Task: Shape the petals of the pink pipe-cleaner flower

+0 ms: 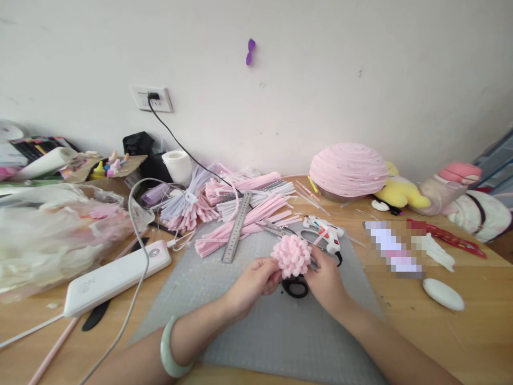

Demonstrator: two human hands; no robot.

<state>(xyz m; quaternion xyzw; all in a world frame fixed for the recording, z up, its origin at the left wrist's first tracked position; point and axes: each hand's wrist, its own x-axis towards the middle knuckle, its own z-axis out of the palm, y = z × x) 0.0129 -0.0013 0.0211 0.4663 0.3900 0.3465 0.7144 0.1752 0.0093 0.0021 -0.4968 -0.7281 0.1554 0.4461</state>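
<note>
A fluffy pink flower (292, 256) with looped petals is held up over the grey cutting mat (264, 331). My left hand (260, 275) pinches its left edge, fingers pressed together. On the other side, my right hand (323, 272) grips the flower's right edge, its fingertips partly hidden behind the petals. Black-handled scissors (295, 289) lie on the mat beneath and behind the flower. Just beyond are a metal ruler (237, 227), bundles of pink stems (252, 219) and a white glue gun (329, 235).
A white power bank (116, 278) with a looping cable (138, 289) is at left, beside plastic bags (52, 230). A pink wrapped dome (348, 170) and yellow plush (403, 192) stand at back right. A white oval object (443, 294) rests at right.
</note>
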